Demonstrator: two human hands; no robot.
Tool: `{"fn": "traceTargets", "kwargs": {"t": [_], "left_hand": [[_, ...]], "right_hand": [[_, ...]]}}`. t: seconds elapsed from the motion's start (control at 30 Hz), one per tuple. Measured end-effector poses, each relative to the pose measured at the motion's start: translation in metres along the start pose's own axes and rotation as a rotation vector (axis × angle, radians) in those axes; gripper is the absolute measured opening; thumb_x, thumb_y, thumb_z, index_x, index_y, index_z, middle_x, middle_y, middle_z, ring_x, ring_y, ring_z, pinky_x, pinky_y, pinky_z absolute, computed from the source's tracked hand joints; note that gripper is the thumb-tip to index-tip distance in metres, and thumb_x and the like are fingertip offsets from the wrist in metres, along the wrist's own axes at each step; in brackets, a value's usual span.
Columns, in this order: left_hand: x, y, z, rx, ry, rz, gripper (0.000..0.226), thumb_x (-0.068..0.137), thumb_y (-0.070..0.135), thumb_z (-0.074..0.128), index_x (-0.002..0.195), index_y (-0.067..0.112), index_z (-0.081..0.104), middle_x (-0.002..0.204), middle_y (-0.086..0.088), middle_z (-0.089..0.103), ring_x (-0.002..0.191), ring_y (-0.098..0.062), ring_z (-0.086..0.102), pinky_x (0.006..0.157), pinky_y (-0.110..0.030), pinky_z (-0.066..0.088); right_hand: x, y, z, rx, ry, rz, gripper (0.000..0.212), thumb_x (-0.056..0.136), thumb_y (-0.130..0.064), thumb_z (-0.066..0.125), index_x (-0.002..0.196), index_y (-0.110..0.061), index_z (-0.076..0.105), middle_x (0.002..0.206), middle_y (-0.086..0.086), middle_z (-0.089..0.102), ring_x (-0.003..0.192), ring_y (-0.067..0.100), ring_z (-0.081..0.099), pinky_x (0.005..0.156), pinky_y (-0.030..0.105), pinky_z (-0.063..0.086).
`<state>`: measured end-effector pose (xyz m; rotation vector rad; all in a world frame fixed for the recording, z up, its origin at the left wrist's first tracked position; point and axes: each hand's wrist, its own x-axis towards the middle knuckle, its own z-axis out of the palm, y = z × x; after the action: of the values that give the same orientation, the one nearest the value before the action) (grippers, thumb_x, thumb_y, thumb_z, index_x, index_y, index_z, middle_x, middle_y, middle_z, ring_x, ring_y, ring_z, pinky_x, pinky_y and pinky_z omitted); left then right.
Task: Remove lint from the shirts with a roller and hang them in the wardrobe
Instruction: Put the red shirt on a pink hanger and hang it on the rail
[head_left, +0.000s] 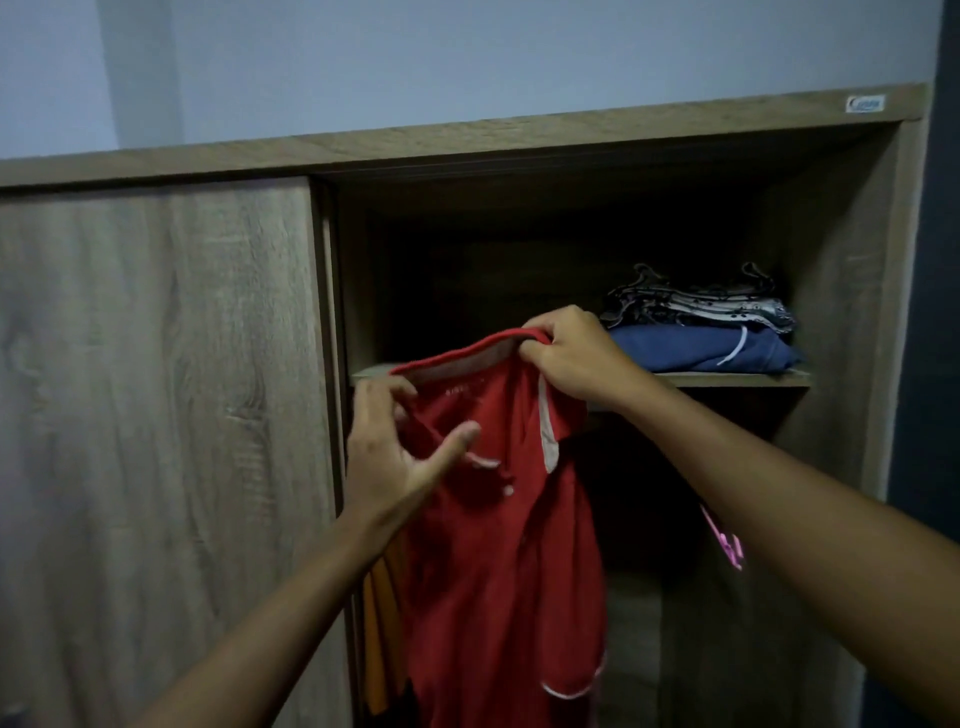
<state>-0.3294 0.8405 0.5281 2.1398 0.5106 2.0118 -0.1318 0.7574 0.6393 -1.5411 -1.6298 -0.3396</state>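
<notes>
A red shirt (498, 561) with white trim hangs in front of the open wardrobe (841, 332), just below its shelf. My right hand (571, 353) is shut on the shirt's collar and holds it up at shelf height. My left hand (400, 457) is at the left side of the collar with its fingers spread, touching the red cloth without a clear grip. No hanger and no lint roller can be seen.
On the shelf (727, 378) lies a folded blue garment (706, 348) under a stack of hangers (696, 301). An orange garment (376, 644) hangs at the left behind the red shirt. A pink item (724, 540) shows lower right. The sliding door (156, 415) covers the left half.
</notes>
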Motion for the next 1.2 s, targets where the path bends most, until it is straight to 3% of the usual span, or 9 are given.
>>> {"fn": "traceTargets", "kwargs": {"t": [0.13,0.23,0.37,0.5,0.57,0.7,0.83,0.97,1.2], "left_hand": [[0.015,0.001,0.011,0.366,-0.150,-0.097,0.072,0.073,0.043,0.084,0.130,0.017,0.049,0.127,-0.006,0.047,0.115,-0.021,0.051,0.093,-0.037,0.048],[0.012,-0.012,0.017,0.507,-0.411,-0.136,0.049,0.080,0.028,0.077,0.124,0.016,0.059,0.118,-0.008,0.057,0.111,-0.028,0.056,0.088,-0.042,0.048],[0.008,-0.026,0.018,0.335,-0.467,-0.308,0.014,0.085,0.009,0.066,0.097,0.012,0.071,0.090,-0.006,0.069,0.089,-0.026,0.067,0.078,-0.036,0.052],[0.003,-0.029,0.036,-0.054,-0.544,-0.577,0.024,0.090,0.020,0.055,0.090,0.007,0.075,0.090,-0.012,0.076,0.086,-0.027,0.070,0.084,-0.040,0.053],[-0.001,-0.022,0.054,-0.249,-0.498,-0.705,0.026,0.092,0.017,0.052,0.081,0.006,0.072,0.083,-0.012,0.074,0.079,-0.025,0.066,0.077,-0.036,0.049],[-0.004,-0.001,0.091,-0.436,-0.491,-0.828,0.029,0.093,0.017,0.050,0.082,0.006,0.074,0.080,-0.017,0.072,0.074,-0.025,0.063,0.069,-0.033,0.046],[-0.009,0.007,0.126,-0.405,-0.519,-0.807,0.042,0.078,0.040,0.058,0.087,0.003,0.077,0.090,-0.023,0.076,0.079,-0.033,0.070,0.072,-0.043,0.052],[-0.022,0.010,0.159,-0.263,-0.537,-0.709,0.046,0.078,0.046,0.059,0.082,0.002,0.071,0.067,-0.005,0.066,0.064,-0.021,0.060,0.062,-0.037,0.045],[-0.032,-0.005,0.194,-0.206,-0.536,-0.679,0.029,0.088,0.032,0.063,0.067,0.014,0.066,0.059,0.001,0.061,0.058,-0.015,0.055,0.057,-0.031,0.040]], "right_hand": [[-0.012,0.002,0.009,0.011,-0.041,-0.084,0.025,0.083,-0.012,0.053,0.086,-0.014,0.078,0.082,-0.002,0.075,0.079,0.008,0.067,0.072,0.028,0.052],[-0.019,0.009,0.007,0.057,-0.019,-0.059,0.030,0.085,-0.010,0.052,0.094,-0.018,0.079,0.092,-0.004,0.077,0.092,0.007,0.068,0.081,0.026,0.053],[-0.024,0.047,-0.006,0.145,0.063,0.158,0.026,0.085,-0.016,0.054,0.091,-0.012,0.079,0.087,0.007,0.076,0.088,0.017,0.069,0.079,0.033,0.051],[-0.041,0.085,-0.011,0.277,0.076,0.317,0.032,0.080,-0.025,0.057,0.069,0.004,0.066,0.061,0.014,0.063,0.058,0.018,0.052,0.060,0.033,0.039],[-0.057,0.098,-0.006,0.362,0.040,0.417,0.030,0.085,-0.021,0.054,0.058,-0.012,0.060,0.052,0.001,0.055,0.047,0.009,0.048,0.049,0.026,0.036],[-0.087,0.128,0.010,0.596,-0.026,0.712,0.031,0.076,-0.042,0.050,0.062,-0.018,0.063,0.058,0.005,0.058,0.051,0.017,0.052,0.047,0.026,0.036],[-0.108,0.165,0.026,0.264,0.064,0.754,0.043,0.097,-0.041,0.049,0.090,-0.012,0.079,0.091,0.013,0.077,0.087,0.027,0.069,0.076,0.036,0.052],[-0.132,0.202,0.039,-0.128,0.057,0.786,0.045,0.094,-0.031,0.061,0.132,-0.008,0.060,0.132,0.014,0.064,0.127,0.030,0.055,0.101,0.032,0.044],[-0.146,0.260,0.040,-0.336,-0.010,0.910,0.066,0.091,-0.041,0.062,0.141,-0.002,0.042,0.143,0.019,0.048,0.136,0.037,0.039,0.106,0.043,0.041]]}}
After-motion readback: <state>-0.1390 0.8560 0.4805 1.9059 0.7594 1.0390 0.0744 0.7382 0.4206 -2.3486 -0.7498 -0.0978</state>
